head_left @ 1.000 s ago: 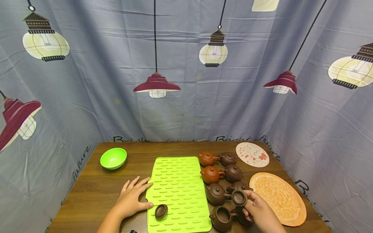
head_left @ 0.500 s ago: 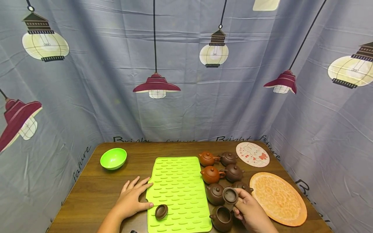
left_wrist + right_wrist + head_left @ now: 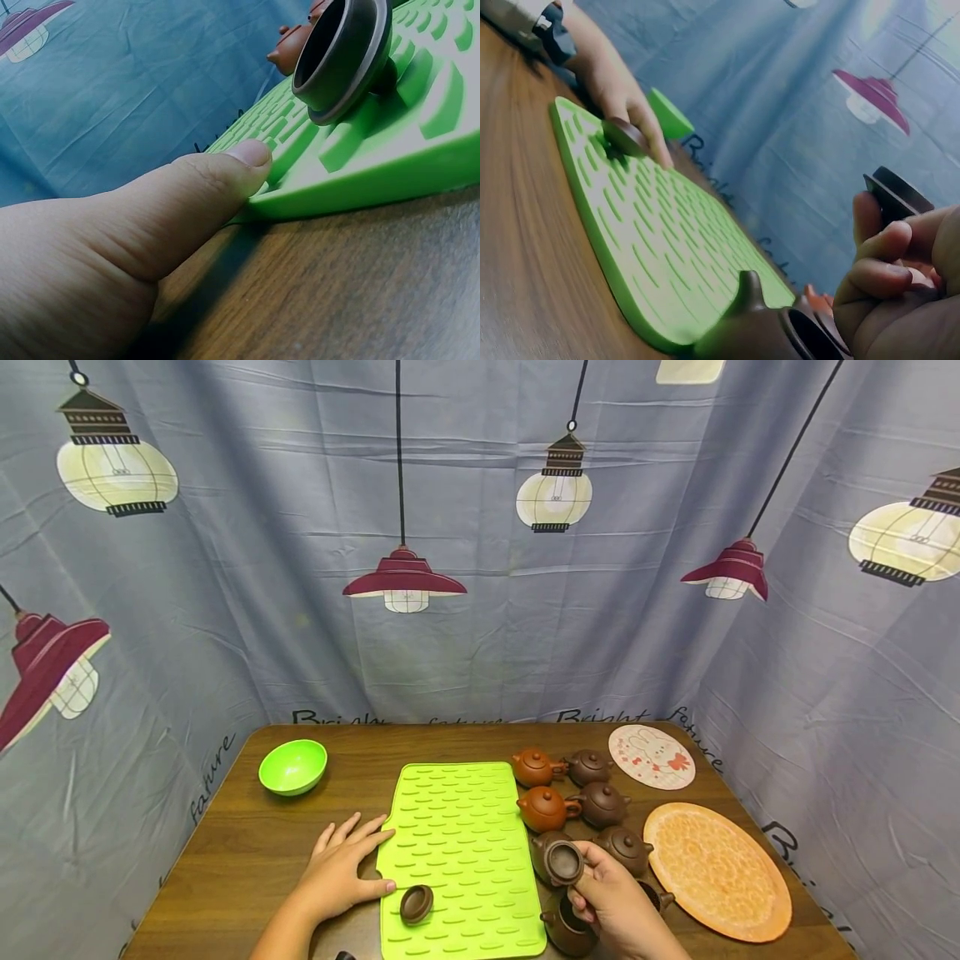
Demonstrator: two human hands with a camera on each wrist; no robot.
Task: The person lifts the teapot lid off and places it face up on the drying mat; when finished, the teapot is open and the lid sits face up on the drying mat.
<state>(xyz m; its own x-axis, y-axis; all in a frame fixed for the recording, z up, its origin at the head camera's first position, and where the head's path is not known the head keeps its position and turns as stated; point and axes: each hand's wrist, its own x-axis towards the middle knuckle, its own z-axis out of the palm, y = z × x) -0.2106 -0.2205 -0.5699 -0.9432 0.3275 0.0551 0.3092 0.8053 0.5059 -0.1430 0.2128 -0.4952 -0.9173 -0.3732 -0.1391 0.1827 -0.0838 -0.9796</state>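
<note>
My right hand [image 3: 615, 897] pinches a dark brown teapot lid [image 3: 564, 862], its hollow underside turned toward the head camera. It is held above the front teapots, partly covering a dark lidded one. Below it stands a dark brown teapot [image 3: 567, 935] with its mouth uncovered, partly behind the hand. Another dark teapot [image 3: 658, 897] is mostly hidden by the same hand. My left hand [image 3: 339, 872] lies with fingers spread, its fingertips on the left edge of the green mat [image 3: 457, 827]. Beside its thumb, a second brown lid [image 3: 341, 64] rests tilted on the mat, hollow side showing.
Orange-brown teapots [image 3: 545, 810] and dark ones [image 3: 603, 804] stand in two columns right of the mat. A green bowl [image 3: 293, 767] is at the back left. Right of the teapots lie a round orange-tan mat [image 3: 720, 868] and a rabbit-print mat [image 3: 651, 757].
My right hand has carried the lid leftward, from over the right column of teapots to over the left one. My left hand and the lid on the mat have stayed put.
</note>
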